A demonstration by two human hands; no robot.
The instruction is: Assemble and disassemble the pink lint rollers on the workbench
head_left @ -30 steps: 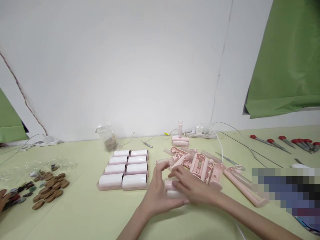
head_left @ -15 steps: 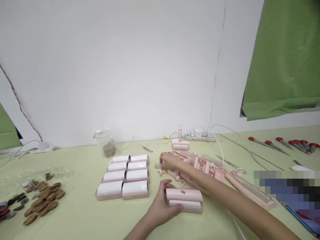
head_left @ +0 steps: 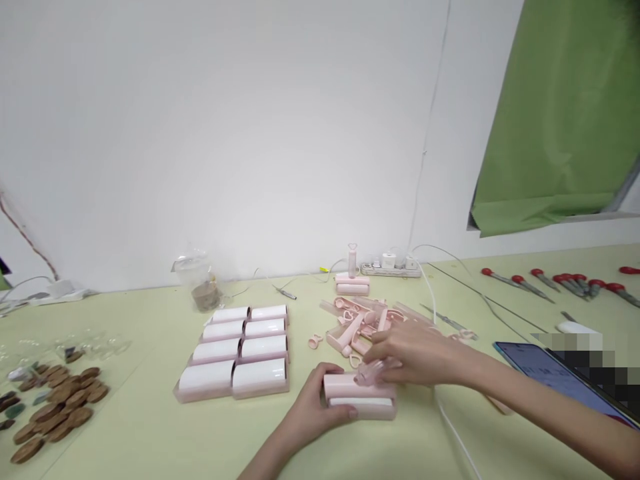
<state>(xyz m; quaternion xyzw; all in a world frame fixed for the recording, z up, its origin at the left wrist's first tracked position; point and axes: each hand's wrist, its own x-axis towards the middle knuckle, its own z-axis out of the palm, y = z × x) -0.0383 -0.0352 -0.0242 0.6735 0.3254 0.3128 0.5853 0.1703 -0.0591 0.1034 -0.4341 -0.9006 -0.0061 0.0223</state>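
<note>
My left hand (head_left: 320, 405) is wrapped round the left end of a pink lint roller (head_left: 360, 408), which lies on the table with a white roll in its lower side. My right hand (head_left: 410, 353) pinches a small translucent pink plastic piece (head_left: 373, 372) at the top of the roller, where the hole in its pink shell is now covered. A pile of loose pink plastic parts (head_left: 350, 333) lies just behind the hands. One small pink ring-shaped part (head_left: 315, 341) is apart from the pile.
Two columns of white-rolled lint rollers (head_left: 260, 377) stand to the left. Behind are an upright-handled lint roller (head_left: 353, 287), a power strip (head_left: 390, 271) and a bag-lined cup (head_left: 205, 293). Brown discs (head_left: 63, 407) lie far left; a phone (head_left: 565, 380) and red-tipped tools (head_left: 570, 283) right.
My right hand has come back from the parts pile to the top of the lint roller, bringing a translucent pink piece. My left hand keeps its hold. The view has shifted slightly right.
</note>
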